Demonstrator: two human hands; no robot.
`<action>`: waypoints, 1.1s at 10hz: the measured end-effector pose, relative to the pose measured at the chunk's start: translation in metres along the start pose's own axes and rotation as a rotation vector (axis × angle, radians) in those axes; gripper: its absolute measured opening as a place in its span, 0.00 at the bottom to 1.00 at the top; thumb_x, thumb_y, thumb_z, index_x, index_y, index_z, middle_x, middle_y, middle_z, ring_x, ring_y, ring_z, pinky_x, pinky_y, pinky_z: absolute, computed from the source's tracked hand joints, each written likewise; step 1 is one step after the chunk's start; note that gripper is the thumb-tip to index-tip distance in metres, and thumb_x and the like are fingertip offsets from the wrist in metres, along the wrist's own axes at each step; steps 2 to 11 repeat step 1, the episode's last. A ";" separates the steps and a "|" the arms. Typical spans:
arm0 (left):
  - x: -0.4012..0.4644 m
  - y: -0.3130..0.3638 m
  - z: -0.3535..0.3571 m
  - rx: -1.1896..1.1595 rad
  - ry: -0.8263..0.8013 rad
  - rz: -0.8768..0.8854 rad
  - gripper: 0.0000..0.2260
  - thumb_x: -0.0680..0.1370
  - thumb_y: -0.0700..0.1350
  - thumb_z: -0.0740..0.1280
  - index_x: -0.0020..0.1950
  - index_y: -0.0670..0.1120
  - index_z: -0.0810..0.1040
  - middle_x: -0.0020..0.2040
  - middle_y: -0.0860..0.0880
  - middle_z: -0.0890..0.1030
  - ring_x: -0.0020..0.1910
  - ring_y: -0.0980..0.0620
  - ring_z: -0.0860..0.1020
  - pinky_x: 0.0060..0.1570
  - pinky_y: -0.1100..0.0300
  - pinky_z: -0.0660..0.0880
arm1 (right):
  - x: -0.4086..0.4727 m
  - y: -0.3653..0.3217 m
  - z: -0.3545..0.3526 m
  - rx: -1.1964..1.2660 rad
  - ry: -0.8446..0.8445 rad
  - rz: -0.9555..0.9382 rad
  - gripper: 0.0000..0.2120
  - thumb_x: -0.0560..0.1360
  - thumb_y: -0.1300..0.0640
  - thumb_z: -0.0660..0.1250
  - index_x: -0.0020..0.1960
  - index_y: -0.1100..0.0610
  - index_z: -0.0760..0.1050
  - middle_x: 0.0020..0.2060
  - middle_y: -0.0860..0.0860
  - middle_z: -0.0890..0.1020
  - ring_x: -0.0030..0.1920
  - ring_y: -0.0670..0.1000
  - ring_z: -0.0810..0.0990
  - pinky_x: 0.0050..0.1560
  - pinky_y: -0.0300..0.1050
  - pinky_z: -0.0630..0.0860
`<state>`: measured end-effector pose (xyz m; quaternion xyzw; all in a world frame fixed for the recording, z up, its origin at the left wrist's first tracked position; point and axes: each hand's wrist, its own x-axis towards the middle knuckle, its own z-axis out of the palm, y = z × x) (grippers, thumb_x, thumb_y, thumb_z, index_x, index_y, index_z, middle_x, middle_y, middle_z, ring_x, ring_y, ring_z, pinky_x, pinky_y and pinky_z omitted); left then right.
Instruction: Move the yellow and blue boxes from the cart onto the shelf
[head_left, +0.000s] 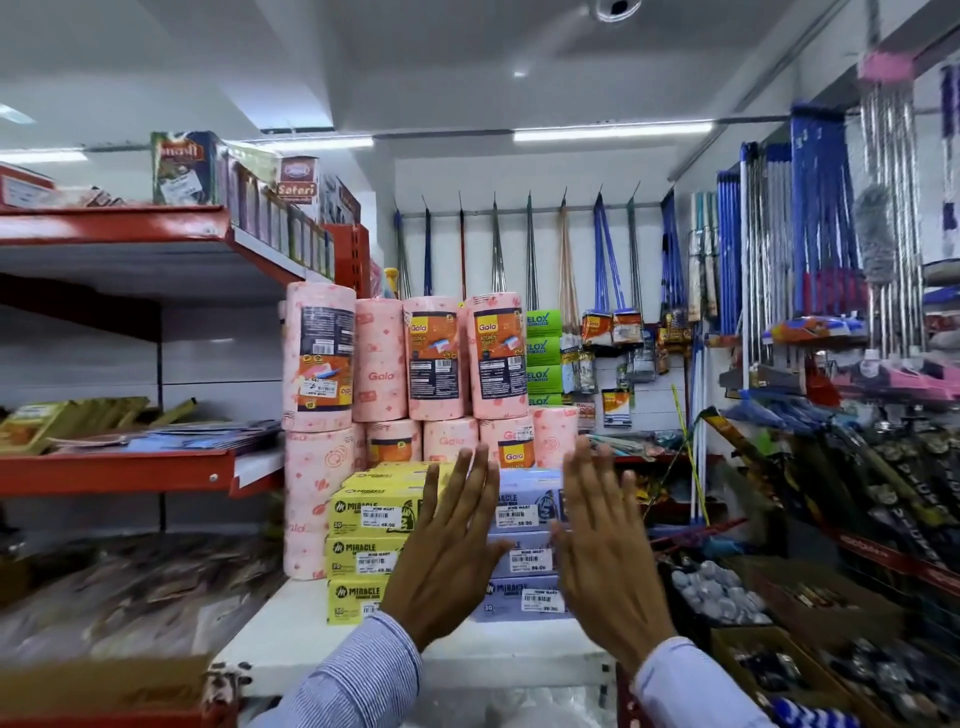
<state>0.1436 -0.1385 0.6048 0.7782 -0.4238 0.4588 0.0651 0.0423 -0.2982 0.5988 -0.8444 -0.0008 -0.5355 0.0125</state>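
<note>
Both hands, left hand (447, 561) and right hand (605, 561), hover flat with fingers apart, empty, before the yellow boxes (366, 540) and blue boxes (524, 551) stacked at lower centre; likely the next move is fetching more.

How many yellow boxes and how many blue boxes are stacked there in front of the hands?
Yellow boxes: 3 with fronts showing
Blue boxes: 3 with fronts showing
Total: 6
Both open hands, left and right, cover part of the stacks, so more may be hidden.

Pink kitchen-towel rolls (410, 358) stacked two tiers; green packs (544, 358) just beside; mops (608, 270) hanging behind.
</note>
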 end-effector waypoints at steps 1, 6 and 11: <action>0.012 -0.001 -0.035 -0.014 0.103 -0.070 0.32 0.83 0.58 0.51 0.79 0.41 0.45 0.80 0.41 0.43 0.79 0.44 0.41 0.75 0.39 0.46 | 0.008 -0.022 -0.076 0.195 0.372 0.123 0.28 0.78 0.54 0.57 0.76 0.61 0.57 0.77 0.58 0.60 0.77 0.55 0.55 0.76 0.52 0.55; 0.012 -0.001 -0.035 -0.014 0.103 -0.070 0.32 0.83 0.58 0.51 0.79 0.41 0.45 0.80 0.41 0.43 0.79 0.44 0.41 0.75 0.39 0.46 | 0.008 -0.022 -0.076 0.195 0.372 0.123 0.28 0.78 0.54 0.57 0.76 0.61 0.57 0.77 0.58 0.60 0.77 0.55 0.55 0.76 0.52 0.55; 0.012 -0.001 -0.035 -0.014 0.103 -0.070 0.32 0.83 0.58 0.51 0.79 0.41 0.45 0.80 0.41 0.43 0.79 0.44 0.41 0.75 0.39 0.46 | 0.008 -0.022 -0.076 0.195 0.372 0.123 0.28 0.78 0.54 0.57 0.76 0.61 0.57 0.77 0.58 0.60 0.77 0.55 0.55 0.76 0.52 0.55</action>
